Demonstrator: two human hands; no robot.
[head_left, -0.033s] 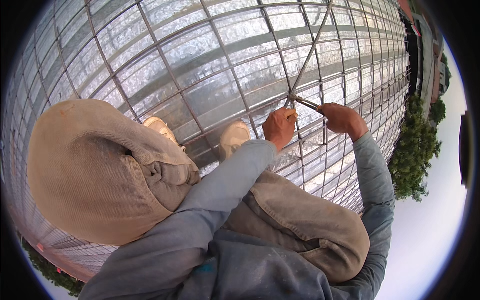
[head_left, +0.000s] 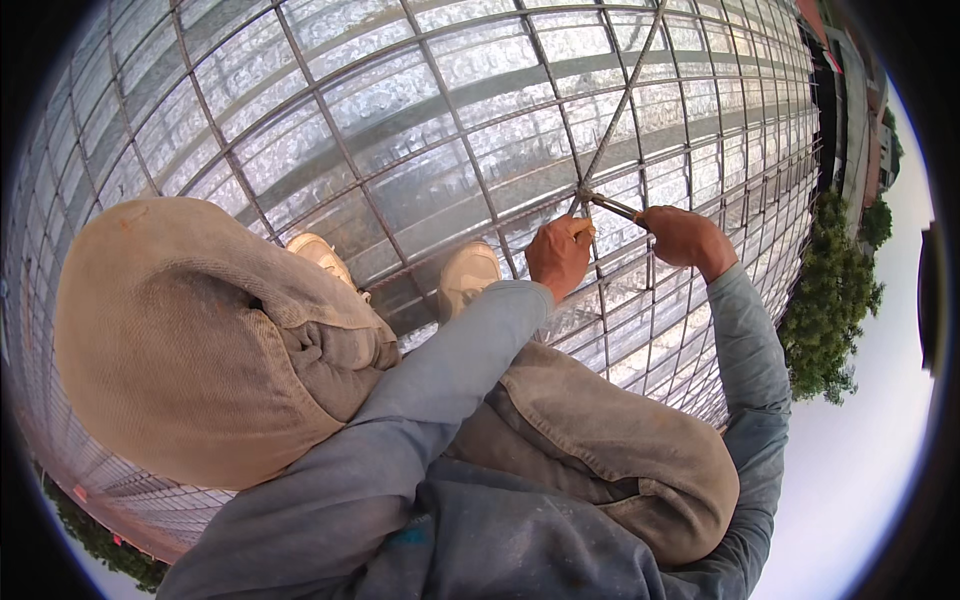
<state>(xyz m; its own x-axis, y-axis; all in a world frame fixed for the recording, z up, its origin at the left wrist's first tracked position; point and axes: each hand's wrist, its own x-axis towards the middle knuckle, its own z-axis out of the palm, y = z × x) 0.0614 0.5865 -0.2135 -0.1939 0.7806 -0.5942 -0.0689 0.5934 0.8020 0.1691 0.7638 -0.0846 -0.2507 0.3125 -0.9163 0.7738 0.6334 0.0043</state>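
Note:
My right hand (head_left: 686,238) is wrapped round the handles of dark metal pincers (head_left: 618,207). Their head meets a crossing of steel bars in the rebar mesh (head_left: 455,115). A slanting rebar (head_left: 628,92) runs down from the far side to that same crossing. Just below it, my left hand (head_left: 560,256) is closed, thumb and fingers pressed together beside a bar. What sits in that pinch, if anything, is too small to make out.
Ribbed shiny metal decking (head_left: 390,210) lies under the mesh. My light shoes (head_left: 468,275) rest on it, and my bent knees (head_left: 190,330) rise at left and right. Beyond the mesh at right stand green trees (head_left: 830,300) and buildings.

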